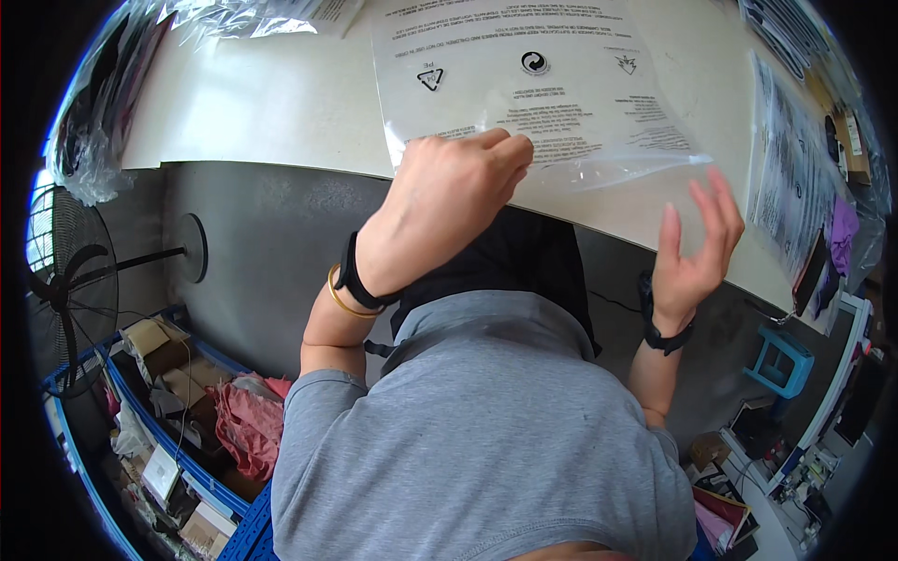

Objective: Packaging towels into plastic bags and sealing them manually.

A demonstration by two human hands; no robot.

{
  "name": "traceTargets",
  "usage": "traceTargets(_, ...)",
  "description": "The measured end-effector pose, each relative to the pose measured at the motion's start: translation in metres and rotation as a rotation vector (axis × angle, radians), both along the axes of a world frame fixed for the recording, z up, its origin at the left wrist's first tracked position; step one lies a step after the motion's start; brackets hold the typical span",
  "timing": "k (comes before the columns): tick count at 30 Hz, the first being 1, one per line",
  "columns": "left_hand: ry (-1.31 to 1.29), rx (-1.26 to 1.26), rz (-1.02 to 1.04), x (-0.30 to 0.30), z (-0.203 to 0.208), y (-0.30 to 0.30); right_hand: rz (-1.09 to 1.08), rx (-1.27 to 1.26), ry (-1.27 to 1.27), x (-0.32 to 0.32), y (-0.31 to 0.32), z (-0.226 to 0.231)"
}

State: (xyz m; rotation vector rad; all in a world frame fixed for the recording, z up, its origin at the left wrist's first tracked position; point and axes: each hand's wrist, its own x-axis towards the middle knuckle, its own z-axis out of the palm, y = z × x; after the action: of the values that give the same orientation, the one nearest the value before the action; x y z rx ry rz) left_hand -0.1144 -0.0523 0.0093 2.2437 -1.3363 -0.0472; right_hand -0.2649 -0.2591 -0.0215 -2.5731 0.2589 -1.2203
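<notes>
A clear plastic zip bag [599, 103] with dark print lies flat on the white table. Its near edge bulges slightly, and a small pale zip slider [700, 159] sits at the right corner. My left hand [440, 201] is closed at the near edge of the bag, its fingers curled down on the plastic; the fingertips are hidden behind the hand. Just off that right corner, my right hand [697, 262] is held up with fingers apart and nothing in them. Its fingertips come close to the slider.
The white table [253, 112] has its near edge in front of me. Stacked plastic-wrapped packs [94, 112] stand at the far left, more bags [795, 168] at the right. A black fan [75, 280] and blue-edged bins [178, 402] are on the left; a blue stool [781, 360] is lower right.
</notes>
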Motion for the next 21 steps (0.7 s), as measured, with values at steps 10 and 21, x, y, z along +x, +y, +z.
traceTargets(10, -0.475, -0.411, 0.174, -0.008, 0.01, -0.004, 0.288, -0.001, 0.331, 0.013, 0.02, 0.004)
traceTargets(21, -0.394, -0.235, -0.234, -0.043, -0.016, -0.024, 0.108, 0.209, 0.497, 0.008, 0.025, 0.013)
